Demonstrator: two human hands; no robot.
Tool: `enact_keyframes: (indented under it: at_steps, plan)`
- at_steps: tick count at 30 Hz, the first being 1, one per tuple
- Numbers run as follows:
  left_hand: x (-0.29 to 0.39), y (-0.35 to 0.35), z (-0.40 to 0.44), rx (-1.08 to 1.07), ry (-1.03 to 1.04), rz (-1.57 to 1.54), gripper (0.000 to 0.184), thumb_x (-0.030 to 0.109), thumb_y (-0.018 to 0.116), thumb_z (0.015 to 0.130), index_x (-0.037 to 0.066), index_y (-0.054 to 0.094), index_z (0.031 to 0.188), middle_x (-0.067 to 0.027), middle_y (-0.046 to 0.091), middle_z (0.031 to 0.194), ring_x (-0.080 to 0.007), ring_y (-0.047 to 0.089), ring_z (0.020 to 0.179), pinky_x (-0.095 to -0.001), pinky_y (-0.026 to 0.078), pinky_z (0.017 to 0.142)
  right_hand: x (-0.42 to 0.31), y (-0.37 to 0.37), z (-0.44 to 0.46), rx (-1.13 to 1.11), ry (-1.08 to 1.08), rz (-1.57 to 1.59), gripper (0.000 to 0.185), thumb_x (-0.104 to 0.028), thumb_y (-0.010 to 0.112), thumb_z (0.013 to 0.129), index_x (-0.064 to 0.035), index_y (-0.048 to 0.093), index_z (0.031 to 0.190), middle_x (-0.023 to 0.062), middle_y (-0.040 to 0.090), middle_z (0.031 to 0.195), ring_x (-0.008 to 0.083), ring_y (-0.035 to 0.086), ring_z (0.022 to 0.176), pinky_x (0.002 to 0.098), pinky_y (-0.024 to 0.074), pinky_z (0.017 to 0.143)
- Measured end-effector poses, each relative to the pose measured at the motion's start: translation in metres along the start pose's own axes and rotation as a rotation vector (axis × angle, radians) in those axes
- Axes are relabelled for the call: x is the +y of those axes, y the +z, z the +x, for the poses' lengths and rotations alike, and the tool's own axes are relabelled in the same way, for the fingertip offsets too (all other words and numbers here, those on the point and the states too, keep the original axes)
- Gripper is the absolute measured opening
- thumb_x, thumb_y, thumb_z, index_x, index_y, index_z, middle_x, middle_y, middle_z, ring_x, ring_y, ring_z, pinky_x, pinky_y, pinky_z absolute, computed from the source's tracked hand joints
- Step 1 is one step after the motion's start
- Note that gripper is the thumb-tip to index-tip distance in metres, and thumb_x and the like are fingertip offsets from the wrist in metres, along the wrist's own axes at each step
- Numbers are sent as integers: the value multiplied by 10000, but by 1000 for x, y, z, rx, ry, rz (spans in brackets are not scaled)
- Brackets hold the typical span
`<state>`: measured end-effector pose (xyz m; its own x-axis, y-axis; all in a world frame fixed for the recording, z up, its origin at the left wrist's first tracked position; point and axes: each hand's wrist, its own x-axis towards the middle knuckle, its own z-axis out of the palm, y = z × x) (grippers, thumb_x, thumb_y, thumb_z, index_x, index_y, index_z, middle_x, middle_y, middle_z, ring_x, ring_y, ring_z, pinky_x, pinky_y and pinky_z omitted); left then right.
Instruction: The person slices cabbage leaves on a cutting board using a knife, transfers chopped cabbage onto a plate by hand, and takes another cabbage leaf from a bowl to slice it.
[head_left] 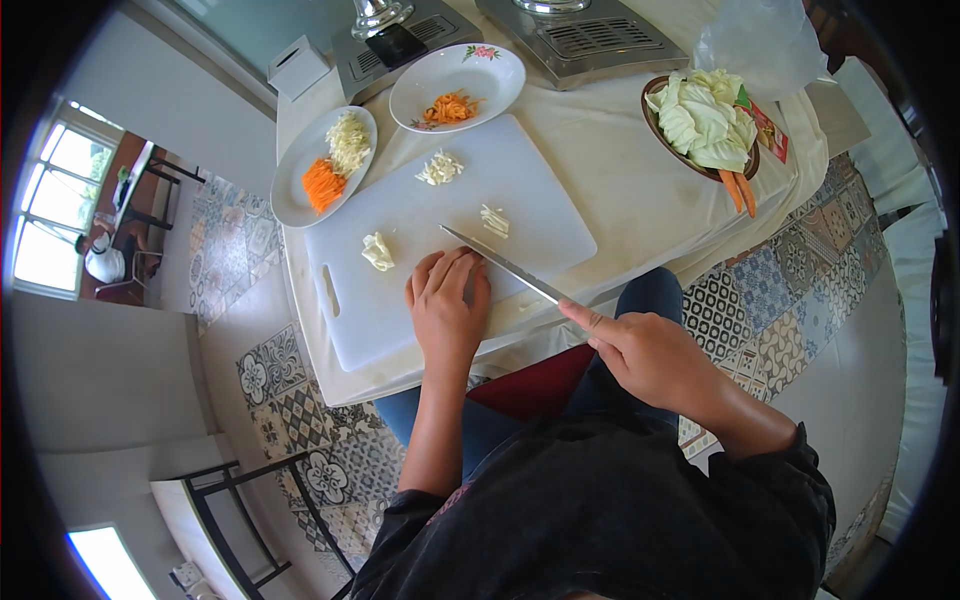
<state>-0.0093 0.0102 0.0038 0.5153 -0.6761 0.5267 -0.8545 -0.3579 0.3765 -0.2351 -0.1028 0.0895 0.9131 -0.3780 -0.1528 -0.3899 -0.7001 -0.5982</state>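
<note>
My right hand [640,350] is wrapped round the handle of a knife [510,268], its blade pointing up and left over the white cutting board [540,200]. Close to the blade tip, my left hand [447,295] rests on the board with its fingers bent down and close together; what lies under the fingertips is hidden. Pale cabbage pieces [377,252] lie left of that hand. Beyond the blade is a small bunch of cut strips [494,221], and a heap of shredded cabbage [440,168] sits near the board's far edge.
An oval plate [290,205] holds shredded carrot and cabbage. Another plate [503,68] with orange shreds overlaps the board's far side. A brown bowl [652,125] of cabbage leaves, carrots [738,192], a plastic bag [755,45] and two metal stoves [590,40] stand beyond. A seated person [104,260] is far left.
</note>
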Motion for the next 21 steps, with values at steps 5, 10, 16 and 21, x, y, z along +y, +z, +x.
enact_keyframes:
  at_steps: [5,10,16,21]
  plan:
    - [1,0,1,7,-1,-2,187,124,691,858,126,730,1042,-4,723,1135,-289,612,1148,-429,418,1031,-1,-5,-16,14,10,-27,508,-168,538,998,-202,496,1503,191,642,692,385,647,664,506,522,633]
    - [1,-1,-2,-3,1,-11,205,118,682,865,139,722,1066,1,727,1138,-287,608,1165,-430,411,1041,-10,-17,-30,-9,54,20,505,-163,548,994,-193,501,1496,199,638,684,407,634,633,520,520,635]
    - [-3,0,-1,-6,7,-18,189,117,679,870,145,713,1055,7,730,1143,-284,605,1176,-433,405,1048,-3,0,-19,79,-3,39,512,-156,559,988,-190,498,1496,201,644,705,406,643,667,511,513,652]
    - [0,-1,-3,-7,-10,-25,196,112,680,871,149,709,1061,3,732,1146,-288,604,1183,-437,403,1048,-4,1,-20,81,50,127,504,-162,559,991,-205,507,1490,196,650,718,404,636,671,507,503,649]
